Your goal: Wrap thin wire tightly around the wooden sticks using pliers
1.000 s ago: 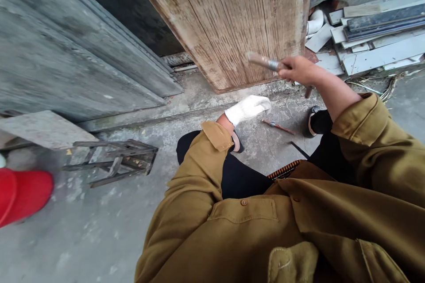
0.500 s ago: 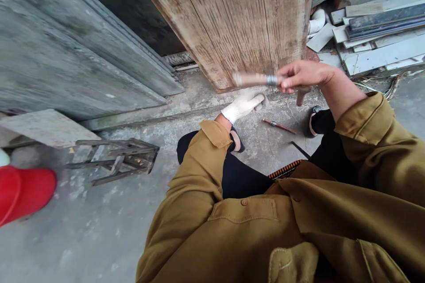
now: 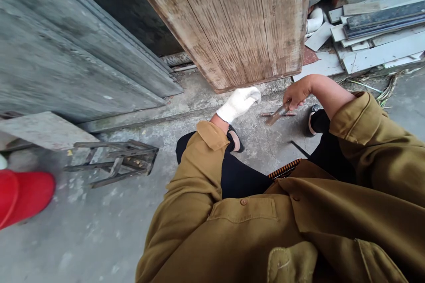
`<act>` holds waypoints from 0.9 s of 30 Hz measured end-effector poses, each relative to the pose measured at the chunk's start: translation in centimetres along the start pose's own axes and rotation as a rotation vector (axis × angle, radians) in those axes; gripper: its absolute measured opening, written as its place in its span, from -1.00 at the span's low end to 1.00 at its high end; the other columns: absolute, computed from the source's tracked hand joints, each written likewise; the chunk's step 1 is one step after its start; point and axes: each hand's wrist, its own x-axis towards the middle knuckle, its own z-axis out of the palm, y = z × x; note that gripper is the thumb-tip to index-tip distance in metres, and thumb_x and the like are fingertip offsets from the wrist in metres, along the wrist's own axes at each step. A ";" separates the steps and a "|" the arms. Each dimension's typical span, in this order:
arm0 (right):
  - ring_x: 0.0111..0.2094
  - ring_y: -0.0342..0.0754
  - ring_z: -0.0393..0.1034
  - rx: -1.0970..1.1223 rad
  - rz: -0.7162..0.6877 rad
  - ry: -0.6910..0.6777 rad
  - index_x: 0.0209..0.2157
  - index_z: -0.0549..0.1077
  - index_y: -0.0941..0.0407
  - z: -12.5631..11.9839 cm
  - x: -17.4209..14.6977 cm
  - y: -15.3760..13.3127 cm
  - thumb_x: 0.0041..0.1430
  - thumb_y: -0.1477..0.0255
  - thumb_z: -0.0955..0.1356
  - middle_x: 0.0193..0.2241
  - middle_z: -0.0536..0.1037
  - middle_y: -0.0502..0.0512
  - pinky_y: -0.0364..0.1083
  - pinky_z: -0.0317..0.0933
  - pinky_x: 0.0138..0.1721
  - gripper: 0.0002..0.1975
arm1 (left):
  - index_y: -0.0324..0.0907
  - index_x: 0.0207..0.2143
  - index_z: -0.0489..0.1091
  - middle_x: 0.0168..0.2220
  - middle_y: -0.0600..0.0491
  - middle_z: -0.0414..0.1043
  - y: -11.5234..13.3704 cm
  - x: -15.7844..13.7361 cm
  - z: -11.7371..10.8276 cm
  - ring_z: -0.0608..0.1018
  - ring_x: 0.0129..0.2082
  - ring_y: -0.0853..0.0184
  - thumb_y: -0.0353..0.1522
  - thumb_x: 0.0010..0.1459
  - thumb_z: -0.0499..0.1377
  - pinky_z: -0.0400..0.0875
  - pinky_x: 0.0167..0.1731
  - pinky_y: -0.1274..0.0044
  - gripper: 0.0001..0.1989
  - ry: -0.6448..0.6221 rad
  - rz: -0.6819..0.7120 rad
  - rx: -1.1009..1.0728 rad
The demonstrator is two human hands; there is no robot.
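My left hand point(image 3: 238, 104), in a white glove, is closed near the bottom edge of a worn wooden door panel point(image 3: 245, 31). Its fingers curl at a greyish patch, and whether they hold something is hidden. My bare right hand point(image 3: 295, 93) grips a brown tool with a metal band point(image 3: 276, 115); its blurred end slants down to the left, just above the floor. Beneath it lies a slim brown stick with a metal band point(image 3: 290, 114), partly covered by the held tool. A thin dark rod point(image 3: 299, 149) rests by my right leg.
White and dark boards point(image 3: 381, 35) are piled at the right, near a white pipe elbow point(image 3: 315, 20). Grey panels point(image 3: 83, 53) lean at the left. A small wooden frame point(image 3: 116, 161) lies on the concrete floor point(image 3: 109, 230), with a red plastic container point(image 3: 29, 194) farther left.
My right hand has turned and lowered, so the tool swings from level before the panel to pointing down-left near the floor. My gloved left hand has shifted slightly left.
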 end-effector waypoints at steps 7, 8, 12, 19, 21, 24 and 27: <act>-0.38 -0.14 0.35 0.156 -0.359 -0.096 -0.24 0.51 0.15 0.3 -2.1 -2.1 0.19 0.16 0.54 -0.44 0.46 -0.06 -0.14 0.22 -0.26 -0.65 | -0.20 -0.39 0.41 -0.45 0.06 0.44 -1.8 0.1 -0.5 0.41 -0.43 0.38 -0.29 0.32 0.06 0.33 -0.34 0.53 -0.75 0.111 -0.181 0.022; -0.36 -0.13 0.36 0.191 -0.380 0.001 -0.24 0.52 0.15 0.0 -2.7 -1.8 0.16 0.08 0.55 -0.42 0.47 -0.04 -0.13 0.24 -0.25 -0.58 | -0.20 -0.39 0.42 -0.46 0.06 0.42 -1.9 0.2 -0.4 0.41 -0.44 0.38 -0.30 0.33 0.06 0.32 -0.36 0.53 -0.74 0.126 -0.209 0.000; -0.35 -0.09 0.36 0.509 -0.506 0.678 -0.22 0.49 0.12 -0.8 -4.2 0.1 0.28 0.03 0.45 -0.36 0.51 0.06 -0.11 0.29 -0.26 -0.59 | -0.23 -0.33 0.48 -0.43 0.05 0.46 -1.7 0.3 0.5 0.40 -0.48 0.41 -0.24 0.40 0.01 0.32 -0.40 0.54 -0.65 0.045 -0.203 -0.082; -0.19 0.07 0.48 0.165 0.117 1.013 -0.10 0.58 0.20 -1.0 -1.2 0.2 0.32 0.39 0.38 -0.26 0.60 0.23 -0.02 0.30 -0.14 -0.79 | -0.23 -0.29 0.52 -0.32 -0.01 0.59 0.2 0.2 1.8 0.56 -0.30 0.32 -0.24 0.36 0.06 0.45 -0.15 0.48 -0.68 -0.251 0.029 0.053; -0.10 0.14 0.50 -0.045 0.185 0.918 -0.08 0.61 0.22 -0.6 -0.5 -0.4 0.30 0.39 0.40 -0.18 0.62 0.30 0.02 0.29 -0.07 -0.76 | -0.23 -0.26 0.52 -0.31 0.00 0.59 0.1 0.3 1.7 0.56 -0.30 0.32 -0.25 0.35 0.06 0.45 -0.16 0.48 -0.69 -0.248 0.049 0.072; -0.17 0.10 0.51 -0.181 0.159 0.546 -0.18 0.64 0.19 0.2 -0.2 -1.1 0.25 0.43 0.45 -0.28 0.62 0.23 0.02 0.31 -0.09 -0.84 | -0.22 -0.28 0.51 -0.31 0.01 0.57 -0.6 0.3 1.1 0.54 -0.31 0.32 -0.24 0.36 0.05 0.42 -0.18 0.48 -0.69 -0.164 0.057 0.099; -0.32 -0.05 0.46 -0.062 -0.022 0.044 -0.22 0.63 0.17 0.7 -1.3 -1.9 0.19 0.31 0.54 -0.42 0.55 0.03 -0.06 0.32 -0.17 -0.78 | -0.22 -0.34 0.48 -0.35 0.02 0.54 -1.1 0.3 0.5 0.51 -0.34 0.34 -0.23 0.35 0.06 0.41 -0.20 0.48 -0.69 -0.102 0.027 0.113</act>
